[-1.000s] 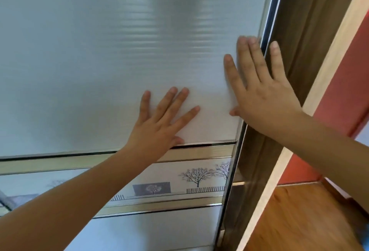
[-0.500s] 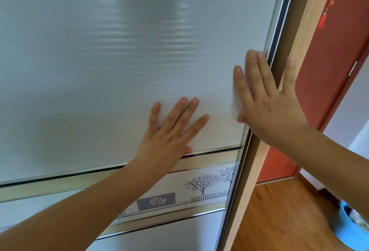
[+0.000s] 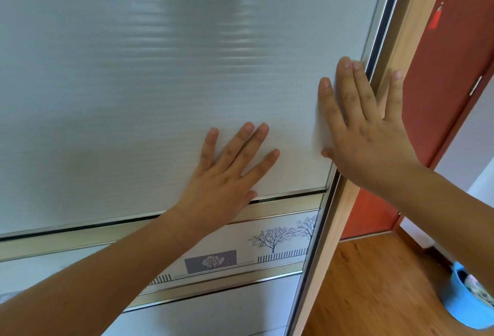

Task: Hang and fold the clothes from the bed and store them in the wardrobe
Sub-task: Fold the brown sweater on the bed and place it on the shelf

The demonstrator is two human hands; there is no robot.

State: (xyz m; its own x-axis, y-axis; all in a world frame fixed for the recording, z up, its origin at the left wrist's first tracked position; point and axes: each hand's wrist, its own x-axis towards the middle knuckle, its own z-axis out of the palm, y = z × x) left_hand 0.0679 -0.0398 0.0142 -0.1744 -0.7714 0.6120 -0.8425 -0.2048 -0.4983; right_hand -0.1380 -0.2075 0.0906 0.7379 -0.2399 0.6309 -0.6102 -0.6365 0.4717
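Frosted panel under both palms. Left hand (image 3: 227,175) flat, fingers spread, low on the wardrobe door (image 3: 133,95), just above its gold rail (image 3: 280,208). Right hand (image 3: 369,135) flat too, fingers straight, at the door's right edge, outermost finger over the wooden frame (image 3: 344,215). Neither holds anything. Beyond the right hand: red door (image 3: 441,108), wood floor (image 3: 374,282), blue tub (image 3: 465,309). No clothes or bed in view. Door edge meets frame, so storing looks either finished or not begun; cannot tell which.
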